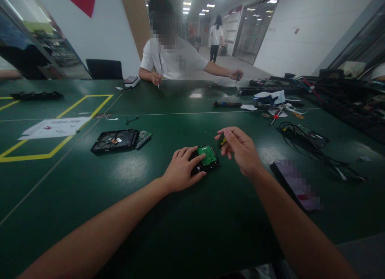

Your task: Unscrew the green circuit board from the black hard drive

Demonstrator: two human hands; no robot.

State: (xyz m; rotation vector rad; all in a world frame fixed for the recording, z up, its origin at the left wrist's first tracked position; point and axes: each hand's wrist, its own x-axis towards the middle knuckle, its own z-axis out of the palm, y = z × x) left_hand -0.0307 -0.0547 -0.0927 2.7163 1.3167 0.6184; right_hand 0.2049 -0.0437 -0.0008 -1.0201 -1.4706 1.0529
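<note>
A hard drive (pixel 208 155) lies on the green tabletop with its green circuit board facing up. My left hand (pixel 184 166) spans its left side, thumb at the near edge, a finger on the board and the other fingers at the far edge. To the right of the drive, just above the table, my right hand (pixel 237 148) is closed around a small black-and-yellow tool handle (pixel 222 141). Fingers hide most of that tool, and its tip cannot be made out. A few tiny bits lie beyond the drive.
At left sit an opened drive casing (pixel 116 142), a loose circuit board (pixel 143 138) and a paper sheet (pixel 55 127). A phone (pixel 296 184), cables (pixel 327 158) and a red screwdriver (pixel 276 117) lie right. Across the table sits a person (pixel 177 58) with tools in both hands.
</note>
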